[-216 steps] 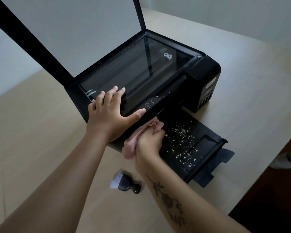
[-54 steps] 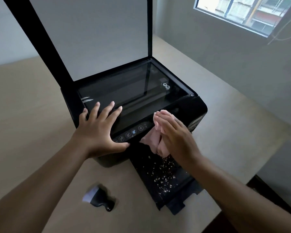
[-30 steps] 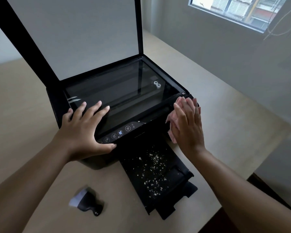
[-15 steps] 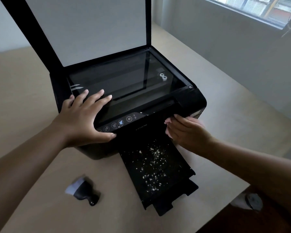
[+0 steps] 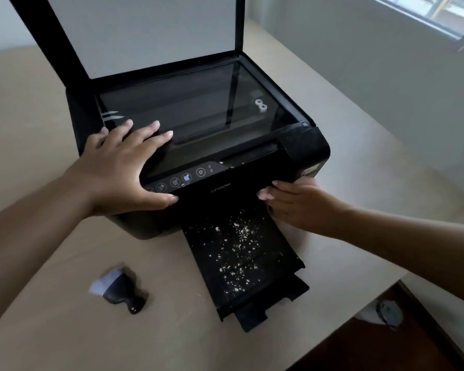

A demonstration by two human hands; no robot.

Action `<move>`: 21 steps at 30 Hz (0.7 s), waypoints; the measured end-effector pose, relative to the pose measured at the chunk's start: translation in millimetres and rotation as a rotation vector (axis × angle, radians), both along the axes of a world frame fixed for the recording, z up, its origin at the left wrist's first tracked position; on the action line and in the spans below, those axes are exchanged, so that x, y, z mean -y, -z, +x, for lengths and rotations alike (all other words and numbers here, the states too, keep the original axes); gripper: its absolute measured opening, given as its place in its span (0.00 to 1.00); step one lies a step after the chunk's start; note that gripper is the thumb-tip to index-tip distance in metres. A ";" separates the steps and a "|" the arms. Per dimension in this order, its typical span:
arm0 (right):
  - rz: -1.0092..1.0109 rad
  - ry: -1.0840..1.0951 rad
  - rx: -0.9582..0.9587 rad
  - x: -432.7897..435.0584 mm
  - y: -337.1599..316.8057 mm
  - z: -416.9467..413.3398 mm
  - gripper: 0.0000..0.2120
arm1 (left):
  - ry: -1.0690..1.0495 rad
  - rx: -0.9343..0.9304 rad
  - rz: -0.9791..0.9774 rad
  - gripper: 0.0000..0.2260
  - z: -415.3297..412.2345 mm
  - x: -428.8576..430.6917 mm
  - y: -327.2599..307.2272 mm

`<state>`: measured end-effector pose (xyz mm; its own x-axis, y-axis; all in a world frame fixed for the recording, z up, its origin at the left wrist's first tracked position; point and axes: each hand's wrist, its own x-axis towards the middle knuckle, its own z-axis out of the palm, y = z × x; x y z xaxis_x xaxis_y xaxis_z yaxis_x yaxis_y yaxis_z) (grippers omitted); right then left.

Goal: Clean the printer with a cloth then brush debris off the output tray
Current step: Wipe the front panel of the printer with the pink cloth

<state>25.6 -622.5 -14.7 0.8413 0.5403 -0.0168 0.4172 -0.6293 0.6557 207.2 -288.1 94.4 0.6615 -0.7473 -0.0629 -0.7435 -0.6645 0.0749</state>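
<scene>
A black printer [image 5: 307, 147] stands on the table with its scanner lid [image 5: 145, 30] raised. My left hand [image 5: 118, 167] lies flat and open on the front left of the scanner glass [image 5: 198, 108], thumb under the control panel. My right hand [image 5: 298, 207] presses against the printer's front right, just above the output tray [image 5: 279, 255]. Only a pink edge of the cloth [image 5: 264, 194] shows under its fingers. White debris [image 5: 239, 245] is scattered over the tray. A small black brush [image 5: 118, 289] with white bristles lies on the table left of the tray.
The beige table [image 5: 359, 170] ends close behind the tray's tip at the lower right, above a dark floor [image 5: 373, 349]. A grey wall [image 5: 386, 76] runs along the right side, with a window [image 5: 439, 12] at the top right.
My right hand with the cloth has wiped from the printer's top right corner down to its front right face above the tray. My left hand has stayed flat on the printer.
</scene>
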 end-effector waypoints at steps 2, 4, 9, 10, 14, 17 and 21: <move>0.109 -0.098 0.090 6.7 -21.4 -21.1 0.20 | 0.010 -0.008 0.003 0.52 -3.2 -0.9 1.8; 0.257 -0.063 0.146 12.8 -44.2 -25.6 0.21 | 0.008 -0.016 0.002 0.52 -3.5 -1.4 2.2; 0.987 0.262 0.322 6.3 -43.1 2.4 0.21 | 0.012 -0.018 0.023 0.51 2.1 -2.8 -3.8; 1.069 0.283 0.371 0.6 -31.2 3.8 0.20 | 0.013 -0.015 0.028 0.50 2.5 -1.8 -3.8; 1.062 0.299 0.324 17.0 -17.7 0.3 0.21 | -0.029 -0.060 0.056 0.52 -0.6 2.7 -4.6; 1.364 0.297 0.329 24.1 -24.3 9.6 0.19 | -0.134 -0.109 0.023 0.52 -13.5 22.3 -4.2; 2.087 0.556 0.437 -36.6 -11.2 9.3 0.20 | -0.191 -0.041 -0.022 0.49 -30.2 63.4 3.9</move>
<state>34.9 -585.9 -3.4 0.6612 -0.6965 0.2786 0.0548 -0.3256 -0.9439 177.0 -351.5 90.5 0.7884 -0.6102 -0.0777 -0.6003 -0.7908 0.1193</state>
